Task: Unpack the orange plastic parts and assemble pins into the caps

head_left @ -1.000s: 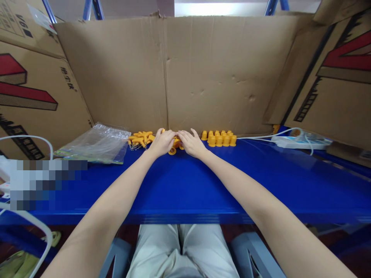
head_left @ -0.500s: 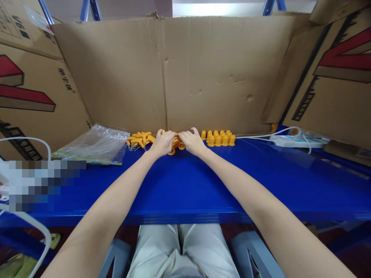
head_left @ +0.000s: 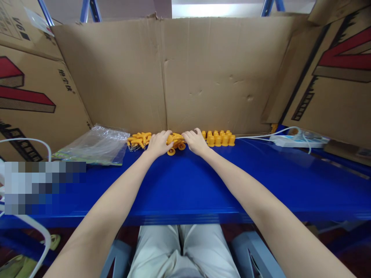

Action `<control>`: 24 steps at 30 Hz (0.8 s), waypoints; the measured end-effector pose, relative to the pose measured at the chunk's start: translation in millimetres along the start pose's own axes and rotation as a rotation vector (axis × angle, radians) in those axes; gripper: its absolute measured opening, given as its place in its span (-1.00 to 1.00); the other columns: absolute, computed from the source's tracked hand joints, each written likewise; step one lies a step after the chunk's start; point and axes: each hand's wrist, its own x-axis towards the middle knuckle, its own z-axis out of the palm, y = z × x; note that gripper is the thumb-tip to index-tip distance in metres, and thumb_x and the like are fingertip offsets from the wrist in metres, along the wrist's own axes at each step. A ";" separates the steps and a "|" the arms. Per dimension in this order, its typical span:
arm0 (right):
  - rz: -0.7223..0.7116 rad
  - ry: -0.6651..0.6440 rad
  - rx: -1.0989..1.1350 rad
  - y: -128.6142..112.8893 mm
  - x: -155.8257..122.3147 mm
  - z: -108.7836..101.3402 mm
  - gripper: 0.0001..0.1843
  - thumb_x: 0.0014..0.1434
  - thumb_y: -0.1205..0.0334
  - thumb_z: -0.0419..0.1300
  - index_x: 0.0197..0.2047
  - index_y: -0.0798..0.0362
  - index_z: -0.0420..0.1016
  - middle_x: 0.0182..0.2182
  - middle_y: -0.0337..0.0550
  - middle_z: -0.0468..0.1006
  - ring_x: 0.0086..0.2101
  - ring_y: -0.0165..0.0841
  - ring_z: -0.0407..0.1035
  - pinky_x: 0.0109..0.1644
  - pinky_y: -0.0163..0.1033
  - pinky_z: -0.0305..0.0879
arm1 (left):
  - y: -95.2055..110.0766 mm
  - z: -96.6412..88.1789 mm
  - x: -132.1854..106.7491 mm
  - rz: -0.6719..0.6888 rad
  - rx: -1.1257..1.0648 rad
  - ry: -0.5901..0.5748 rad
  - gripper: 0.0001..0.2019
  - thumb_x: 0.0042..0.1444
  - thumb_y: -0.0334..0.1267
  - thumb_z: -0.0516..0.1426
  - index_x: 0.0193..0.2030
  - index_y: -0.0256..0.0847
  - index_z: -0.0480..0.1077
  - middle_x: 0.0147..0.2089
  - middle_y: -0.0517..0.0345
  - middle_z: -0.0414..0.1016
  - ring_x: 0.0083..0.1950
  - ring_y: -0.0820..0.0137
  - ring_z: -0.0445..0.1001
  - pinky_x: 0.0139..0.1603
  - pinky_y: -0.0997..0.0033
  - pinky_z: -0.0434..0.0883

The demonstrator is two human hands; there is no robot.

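Fingers [head_left: 167, 134] of the left hand [head_left: 158, 144] bend over the pile [head_left: 174, 137], the thumb spread apart from them; whether they pinch a piece I cannot tell from my end. Those of the right hand [head_left: 196, 142] lie close together and point in at the pile's right side, one digit raised apart toward the back edge; I cannot make out a pinch there either.

The pile of orange pieces sits near the back edge of the table [head_left: 185, 185], roughly midway between its left and right ends. At its front two cups [head_left: 171, 151] lie tipped, their round open ends toward the front edge. More cups stand upright in rows [head_left: 218, 141] just beyond the right hand. Past the left hand lie branched pieces [head_left: 140, 138] with chain [head_left: 135, 148], next to the bag [head_left: 95, 144].

I'd judge it all light and stiff, plastic by the look of it, smooth enough to slide from a loose pinch but hardly fragile. Branched pieces seem likely to hook on one another, so I'd take one by a single arm, away from the chain. A tipped cup would probably roll if nudged; I'd close thumb and fingertips round its body, just behind the flared rim.
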 end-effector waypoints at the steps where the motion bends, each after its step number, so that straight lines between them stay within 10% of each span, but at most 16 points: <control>1: -0.003 -0.006 -0.003 0.0 -0.1 -0.1 -0.67 0.25 0.45 -0.13 -0.01 0.18 0.36 -0.17 0.05 0.50 -0.22 -0.20 0.27 0.07 0.00 -0.09 | 0.5 0.6 -0.4 -0.012 0.004 -0.037 -0.58 0.14 -0.17 0.05 0.14 -0.20 0.23 0.04 -0.08 0.44 0.06 0.13 0.41 0.00 0.16 0.29; 24: -0.018 -0.063 0.044 -0.4 2.2 -4.1 -0.67 0.30 0.39 -0.13 0.03 0.20 0.34 -0.19 0.07 0.51 -0.20 -0.20 0.28 -0.02 -0.06 -0.09 | 5.5 -3.2 2.6 -0.134 -0.148 -0.065 -0.50 -0.01 -0.28 0.14 0.10 -0.16 0.15 0.00 -0.06 0.43 -0.03 0.16 0.46 -0.10 0.25 0.35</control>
